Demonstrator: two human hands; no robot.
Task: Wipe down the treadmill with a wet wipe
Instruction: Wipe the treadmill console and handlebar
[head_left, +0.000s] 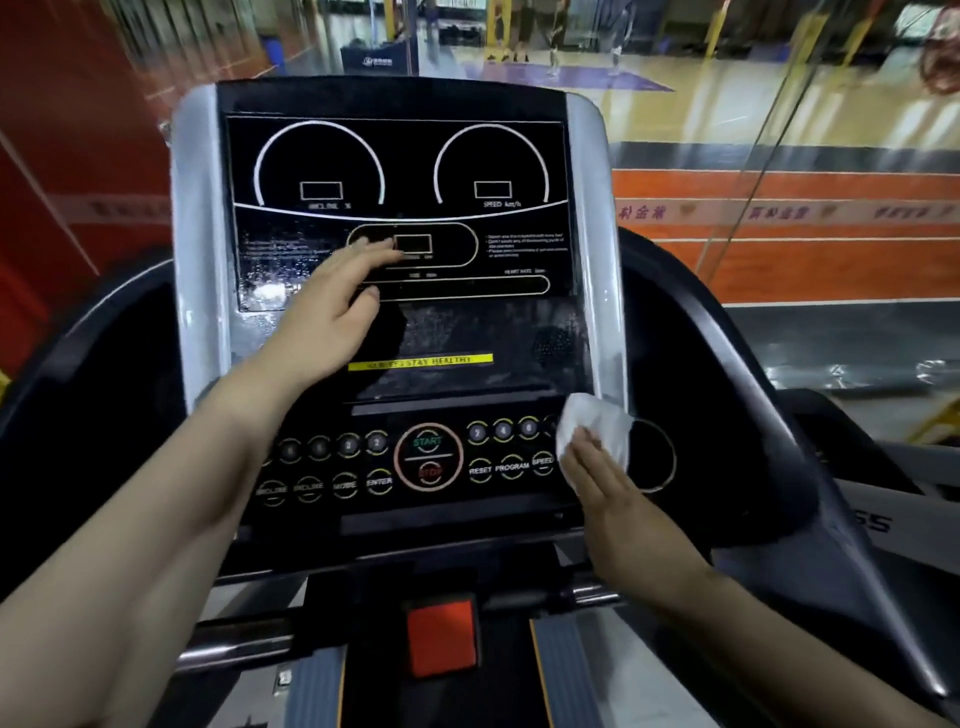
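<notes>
Treadmill (691, 338) fills the view, its tall console tilted back toward the person, so both arms reach forward and up to work on it. Console (202, 218) has a grey frame on each side and a dark display panel between; the panel's lower left shows wet streaks and droplets, which suggests that part has been wiped and the rest is yet to do. Below it runs the button panel (363, 467), with a round START/STOP control in the middle and rows of small keys either side.

Left hand (332, 306) lies flat against the display near its middle, fingers straight and together, holding nothing; it looks placed there to brace the console against the push of wiping. Right hand (608, 493) presses the wipe (592, 423) against the right end of the button panel, just under the lower right corner of the display. Its fingers are straight over the crumpled white wipe rather than curled round it, so the flat hand can drive the wipe across the surface.

Raised keys may snag the wipe, and a press on START could set the belt going. A red safety key (441, 636) sits low at the centre. Beyond the glass, an orange court floor with distant people.
</notes>
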